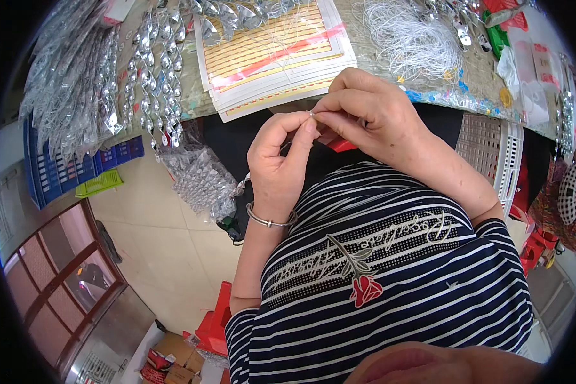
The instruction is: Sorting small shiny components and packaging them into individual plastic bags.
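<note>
My left hand (277, 153) and my right hand (379, 116) meet in front of my chest, just off the table's near edge. Both are closed in a pinch, thumbs against index fingers, and their fingertips touch. Between them shows a tiny pale bit, too small to name. Just beyond my fingers lies a stack of printed sheets (272, 96) with yellow stripes and a red band, some fine strands across it. Farther right on the table is a loose tangle of clear thin line (413, 40). Shiny twisted silver metal pieces (157, 83) hang in strings over the edge at left.
Bundles of clear plastic packets (70, 77) droop over the table's left side. Below are a blue crate (45, 163) and a bag of silver pieces (201, 182). A white plastic basket (509, 160) stands under the table at right. Red stools (214, 326) are lower left.
</note>
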The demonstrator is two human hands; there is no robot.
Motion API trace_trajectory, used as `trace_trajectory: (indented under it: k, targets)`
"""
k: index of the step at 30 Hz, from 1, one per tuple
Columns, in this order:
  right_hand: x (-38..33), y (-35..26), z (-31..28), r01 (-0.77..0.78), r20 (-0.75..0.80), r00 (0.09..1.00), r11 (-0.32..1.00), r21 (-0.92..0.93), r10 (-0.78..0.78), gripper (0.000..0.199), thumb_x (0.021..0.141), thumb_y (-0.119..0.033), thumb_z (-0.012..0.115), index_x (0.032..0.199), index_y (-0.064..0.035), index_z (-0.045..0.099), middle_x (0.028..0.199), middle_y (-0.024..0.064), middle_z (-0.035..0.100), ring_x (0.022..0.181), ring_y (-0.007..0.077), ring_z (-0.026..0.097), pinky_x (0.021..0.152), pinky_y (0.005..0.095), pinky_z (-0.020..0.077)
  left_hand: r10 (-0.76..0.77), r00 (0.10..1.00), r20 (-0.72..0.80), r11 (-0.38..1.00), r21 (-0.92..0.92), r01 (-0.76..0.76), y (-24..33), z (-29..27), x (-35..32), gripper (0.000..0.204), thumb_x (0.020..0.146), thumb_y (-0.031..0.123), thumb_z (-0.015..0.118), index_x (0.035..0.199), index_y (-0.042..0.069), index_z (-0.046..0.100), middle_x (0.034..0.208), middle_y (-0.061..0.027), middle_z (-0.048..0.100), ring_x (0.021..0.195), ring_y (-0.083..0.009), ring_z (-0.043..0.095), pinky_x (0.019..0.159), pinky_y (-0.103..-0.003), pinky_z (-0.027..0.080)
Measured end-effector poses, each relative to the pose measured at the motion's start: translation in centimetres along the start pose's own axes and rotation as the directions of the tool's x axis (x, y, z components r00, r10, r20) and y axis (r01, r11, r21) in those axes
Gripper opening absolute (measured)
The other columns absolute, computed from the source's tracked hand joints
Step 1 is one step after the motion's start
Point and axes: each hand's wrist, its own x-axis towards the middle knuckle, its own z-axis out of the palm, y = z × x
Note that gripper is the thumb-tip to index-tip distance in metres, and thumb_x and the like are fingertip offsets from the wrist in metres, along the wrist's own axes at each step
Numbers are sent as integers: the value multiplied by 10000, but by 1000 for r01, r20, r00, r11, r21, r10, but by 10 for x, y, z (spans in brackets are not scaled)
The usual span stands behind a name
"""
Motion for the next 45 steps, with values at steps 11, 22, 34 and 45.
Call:
trace_trajectory:
  k: [11,22,34,45]
  targets:
    - [0,0,10,37,-58,997,997,-63,-40,114,720,-16,719,782,-36,625,744,57,537,595,192,578,506,296,455,166,986,-5,955,248,-160,-3,3,1,68,876,-16,622,937,-37,644,799,-31,631,717,-78,565,643,-197,444]
    - [-3,6,6,-598,364,789,481,641,495,60,922,-49,593,941,7,602,904,17,605,811,113,650,756,240,553,-263,964,-33,914,-330,237,5,0,0,101,886,32,637,966,-18,674,805,-24,656,694,-43,560,625,-168,432]
    - [-10,11,12,-556,343,825,534,637,449,124,919,-165,633,943,-43,633,719,-17,577,639,33,519,537,192,428,-174,984,-39,974,-156,166,3,-2,-3,95,868,11,663,950,-31,682,810,-12,659,705,-36,568,640,-169,455]
    - [-6,3,10,-505,328,852,472,722,409,69,957,-100,540,936,-37,558,919,-2,541,700,50,444,639,194,381,-214,977,18,968,-128,215,2,-7,-6,114,864,61,686,953,-6,708,755,33,640,643,-1,494,580,-151,399]
